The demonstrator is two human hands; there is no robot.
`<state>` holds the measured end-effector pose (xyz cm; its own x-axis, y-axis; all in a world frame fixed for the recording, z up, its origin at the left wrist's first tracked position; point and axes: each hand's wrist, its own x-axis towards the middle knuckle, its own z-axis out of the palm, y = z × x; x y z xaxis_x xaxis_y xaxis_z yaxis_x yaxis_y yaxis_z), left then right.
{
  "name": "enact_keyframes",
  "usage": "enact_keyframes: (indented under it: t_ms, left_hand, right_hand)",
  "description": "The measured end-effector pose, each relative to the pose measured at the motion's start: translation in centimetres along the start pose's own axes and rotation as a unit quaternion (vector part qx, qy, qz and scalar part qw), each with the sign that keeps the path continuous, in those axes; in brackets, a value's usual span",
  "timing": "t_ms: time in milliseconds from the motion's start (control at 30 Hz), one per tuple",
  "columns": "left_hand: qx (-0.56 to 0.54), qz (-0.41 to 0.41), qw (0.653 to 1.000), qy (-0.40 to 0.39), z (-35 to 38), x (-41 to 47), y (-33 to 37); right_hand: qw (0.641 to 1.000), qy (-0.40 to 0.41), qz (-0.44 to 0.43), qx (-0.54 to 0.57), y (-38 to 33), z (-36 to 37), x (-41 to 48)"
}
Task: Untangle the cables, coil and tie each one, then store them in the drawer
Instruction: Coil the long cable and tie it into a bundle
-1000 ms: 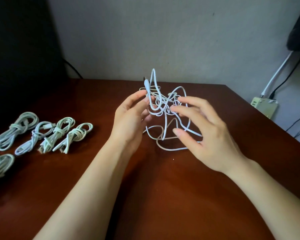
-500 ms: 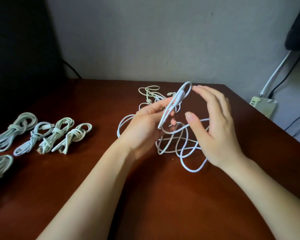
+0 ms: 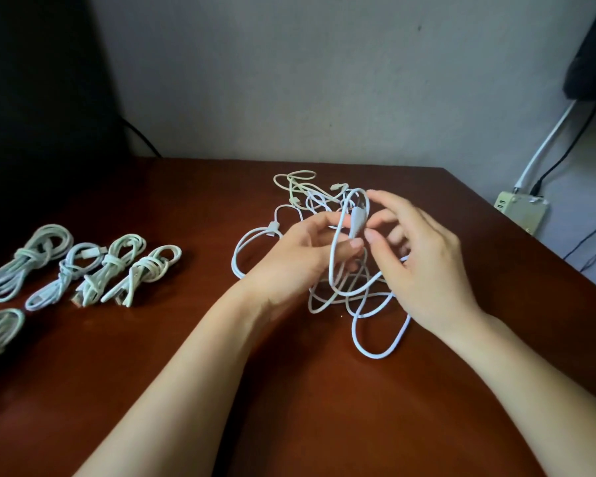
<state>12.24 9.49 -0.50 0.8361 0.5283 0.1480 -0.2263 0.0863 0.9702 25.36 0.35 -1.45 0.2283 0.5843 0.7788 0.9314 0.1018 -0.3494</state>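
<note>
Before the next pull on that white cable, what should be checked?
1. Grip of left hand on white cable loop: ok.
2. Hold of right hand on connector: cannot tell, fingers blurred.
3. Loop free of cable tangle: not ok, strands cross below the hands.
4. Gap between tied coils and tangle: ok, coils lie at the left of the table.
5. State of drawer: cannot tell, not in view.

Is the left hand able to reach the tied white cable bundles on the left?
Probably yes, once it lets go. The left hand pinches the tangled white cable, and only bare brown wooden table lies between it and the tied white cable bundles.
</note>
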Motion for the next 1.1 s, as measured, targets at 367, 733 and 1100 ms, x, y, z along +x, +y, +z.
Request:
enact_keyframes:
  t_ms: [367,733,1100]
  left_hand:
    - [0.038,-0.019,0.986,0.161,-1.5,0.7,0.1]
    - [-0.127,-0.062,0.934,0.327,-5.5,0.6,1.1]
    - [0.184,-0.080,0.973,0.112,-3.3,-0.3,2.6]
  right_hand:
    - [0.997,0.044,-0.019,-0.061,0.1,-0.7,0.4]
    - [0.991,0.081,-0.071,-0.073,-0.1,-1.0,0.4]
    - [0.974,0.185,-0.077,-0.110,0.5,-1.6,1.0]
